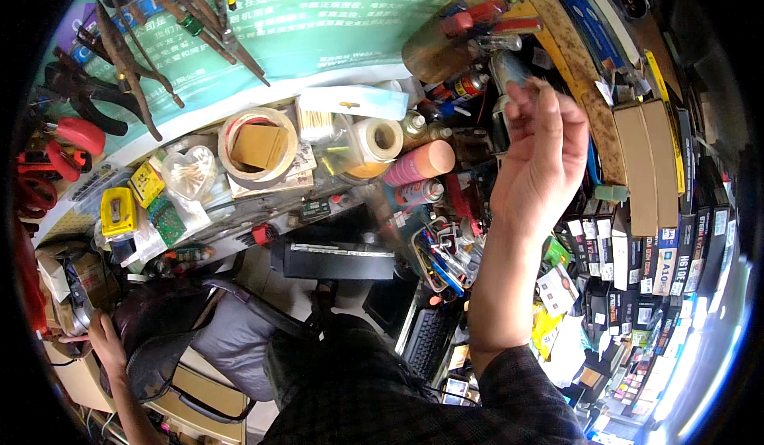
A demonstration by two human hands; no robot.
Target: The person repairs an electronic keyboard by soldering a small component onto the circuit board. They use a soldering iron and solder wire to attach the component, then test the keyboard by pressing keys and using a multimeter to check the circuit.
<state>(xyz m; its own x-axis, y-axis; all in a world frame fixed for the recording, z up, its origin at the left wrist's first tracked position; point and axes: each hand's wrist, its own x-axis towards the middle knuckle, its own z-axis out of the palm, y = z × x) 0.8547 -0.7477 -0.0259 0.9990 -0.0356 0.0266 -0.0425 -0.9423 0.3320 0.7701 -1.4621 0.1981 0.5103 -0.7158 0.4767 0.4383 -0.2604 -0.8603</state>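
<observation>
My right hand point(547, 155) is raised at the upper right, palm partly turned up. Its fingers are bent and the fingertips come together; anything pinched between them is too small to make out. Close behind the fingertips are screwdrivers with red handles point(475, 18), a brown round container point(432, 54) and spray cans point(469, 85). At the lower left, my left hand point(108, 345) is low beside a dark chair point(163, 326). Its fingers look spread, and I see nothing held in it.
Tape rolls point(227, 147), cotton swabs point(316, 123), a heart-shaped box point(189, 173) and a pink bottle point(422, 163) crowd the bench shelf. Pliers point(119, 67) hang on the left. Boxes point(645, 167) fill the right-hand shelves. A black keyboard point(430, 340) stands near my right side.
</observation>
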